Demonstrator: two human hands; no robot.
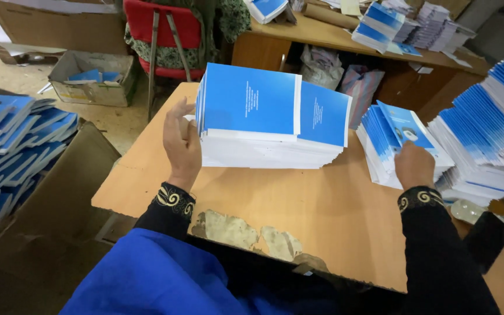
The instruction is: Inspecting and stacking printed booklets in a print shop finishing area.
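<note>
Stacking blue booklets: left hand (182, 143) steadying the middle stack (269, 125), right hand (413, 165) reaching into the fanned pile (395, 140).

The left hand is resting open, palm flat against the left side of the tall blue-covered stack near the counter's (298, 216) far edge; its top booklets are sitting offset in two batches. The right hand is closing on a booklet in the fanned pile toward the counter's right edge, fingers hidden, so the grip cannot be told exactly. Judging progress: the middle stack is already tall, yet a large slanted heap (491, 134) is lying at the far right, so much appears left.
</note>
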